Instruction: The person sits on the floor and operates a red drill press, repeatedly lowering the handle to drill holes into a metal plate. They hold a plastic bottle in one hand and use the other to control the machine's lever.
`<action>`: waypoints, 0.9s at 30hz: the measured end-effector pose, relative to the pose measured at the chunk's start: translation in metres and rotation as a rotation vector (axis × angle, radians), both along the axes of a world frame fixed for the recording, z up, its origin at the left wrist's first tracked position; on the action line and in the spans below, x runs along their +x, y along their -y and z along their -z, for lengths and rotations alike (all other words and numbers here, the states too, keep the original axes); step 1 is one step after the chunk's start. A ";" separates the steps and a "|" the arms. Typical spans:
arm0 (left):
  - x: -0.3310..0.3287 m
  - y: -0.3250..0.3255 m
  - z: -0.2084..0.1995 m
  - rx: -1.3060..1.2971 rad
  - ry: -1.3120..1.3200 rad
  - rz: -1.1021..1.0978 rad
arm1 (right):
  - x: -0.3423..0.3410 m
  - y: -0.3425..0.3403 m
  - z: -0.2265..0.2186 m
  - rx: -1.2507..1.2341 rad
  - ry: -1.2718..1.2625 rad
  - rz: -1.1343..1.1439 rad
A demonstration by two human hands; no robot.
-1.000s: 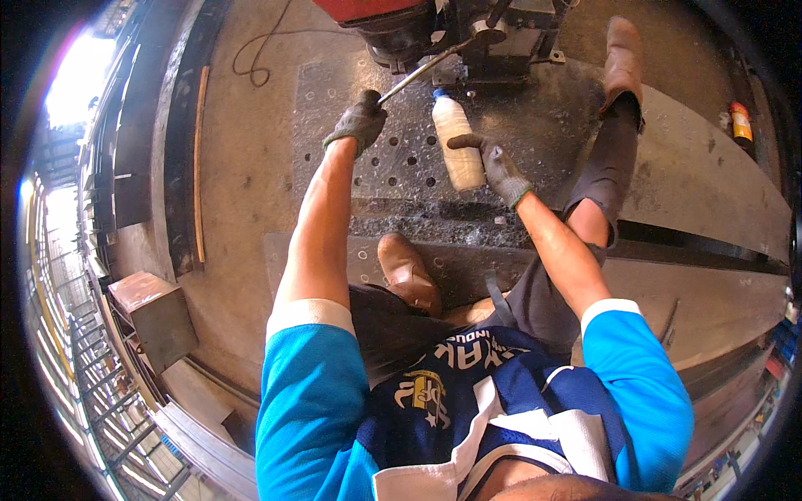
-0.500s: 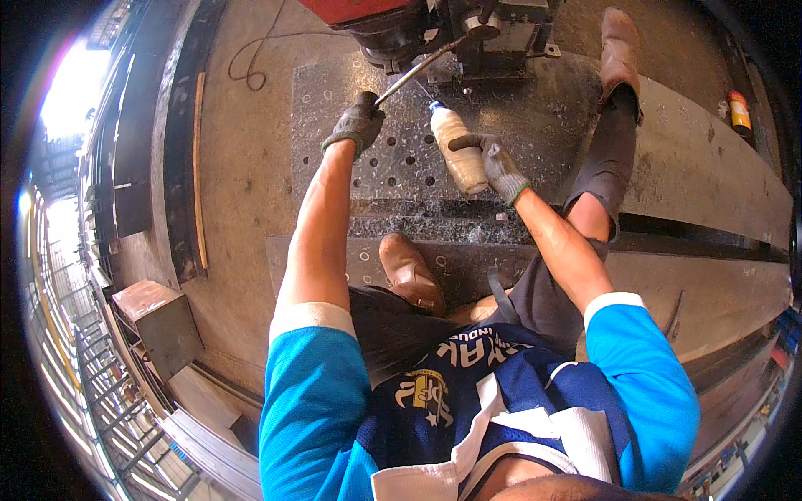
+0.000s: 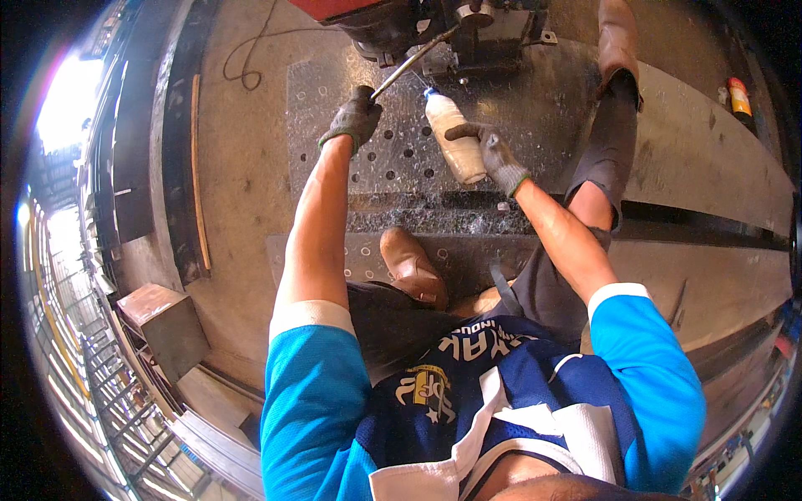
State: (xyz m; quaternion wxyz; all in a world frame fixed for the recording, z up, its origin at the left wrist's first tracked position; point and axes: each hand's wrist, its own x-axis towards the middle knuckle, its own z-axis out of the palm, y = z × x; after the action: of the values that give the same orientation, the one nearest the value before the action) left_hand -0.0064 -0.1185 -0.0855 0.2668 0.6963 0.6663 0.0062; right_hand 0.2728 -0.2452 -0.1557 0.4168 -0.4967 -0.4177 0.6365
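Observation:
My left hand [image 3: 357, 118], in a dark knit glove, is closed round the end of a metal lever [image 3: 416, 58]. That lever runs up to the hub of a red and black drilling machine [image 3: 380, 32]. In my gloved right hand [image 3: 499, 157] is a plastic squeeze bottle [image 3: 449, 125] of milky liquid, tilted with its blue cap toward the machine. A thin line, a spout or a jet, reaches from the cap to the machine's underside. Beneath lies a dark steel plate [image 3: 313, 108] with several round holes, wet and strewn with metal chips. The drill tip is hidden.
A cable [image 3: 251, 77] curls on the floor at the far left. My boots [image 3: 409, 265] rest on the steel, one close in, one far right. An orange and yellow container [image 3: 738, 98] stands at the far right. A metal box [image 3: 163, 321] sits at left.
The view has shifted slightly. Both hands keep their holds on the lever and the bottle, and the lever's angle looks almost the same.

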 end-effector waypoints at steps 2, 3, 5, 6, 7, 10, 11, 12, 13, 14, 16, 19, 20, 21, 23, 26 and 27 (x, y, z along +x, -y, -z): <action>0.001 0.000 -0.001 -0.009 -0.003 0.016 | -0.001 0.000 0.000 -0.091 -0.106 -0.029; 0.001 0.000 -0.002 -0.022 -0.012 0.019 | -0.001 0.000 0.000 -0.177 -0.138 -0.043; 0.002 0.000 -0.004 0.005 -0.002 0.036 | -0.004 -0.004 0.001 -0.220 -0.191 -0.051; 0.003 0.001 -0.005 -0.002 -0.006 0.037 | -0.004 -0.004 0.002 -0.253 -0.216 -0.055; 0.003 0.001 -0.006 -0.004 0.007 0.033 | -0.004 -0.004 0.003 -0.217 -0.201 -0.060; 0.005 0.002 -0.010 -0.053 0.002 0.007 | -0.001 -0.002 0.010 -0.125 -0.160 -0.065; 0.006 0.002 -0.011 -0.059 -0.011 0.006 | 0.001 -0.002 0.012 -0.102 -0.150 -0.060; 0.007 0.002 -0.012 -0.073 -0.027 0.005 | 0.001 -0.002 0.014 -0.079 -0.140 -0.055; 0.008 0.003 -0.013 -0.071 -0.016 0.005 | 0.003 -0.002 0.016 -0.038 -0.135 -0.052; 0.009 0.003 -0.015 -0.075 -0.008 0.006 | 0.003 -0.002 0.016 0.005 -0.129 -0.048; 0.011 0.005 -0.015 -0.053 -0.005 -0.006 | 0.004 -0.001 0.015 0.004 -0.083 -0.041; 0.013 0.008 -0.013 0.018 -0.005 -0.029 | 0.004 -0.001 0.008 -0.092 -0.010 -0.041; 0.012 0.008 -0.012 0.028 0.003 -0.023 | 0.004 0.000 0.005 -0.106 -0.017 -0.041; 0.012 0.008 -0.011 0.038 0.006 -0.025 | 0.004 0.000 0.003 -0.102 -0.034 -0.045; 0.011 0.008 -0.010 0.039 0.011 -0.022 | 0.003 -0.001 -0.001 -0.145 -0.037 -0.046; 0.009 0.005 -0.009 -0.022 0.009 0.004 | 0.002 -0.001 -0.004 -0.086 -0.027 -0.041; 0.009 0.004 -0.009 -0.059 -0.001 0.006 | 0.002 -0.001 -0.005 -0.098 0.018 -0.030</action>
State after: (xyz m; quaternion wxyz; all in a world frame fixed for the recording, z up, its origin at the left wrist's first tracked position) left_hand 0.0030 -0.1228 -0.0764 0.2869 0.6901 0.6642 -0.0146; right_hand 0.2749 -0.2442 -0.1510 0.3787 -0.5159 -0.3971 0.6579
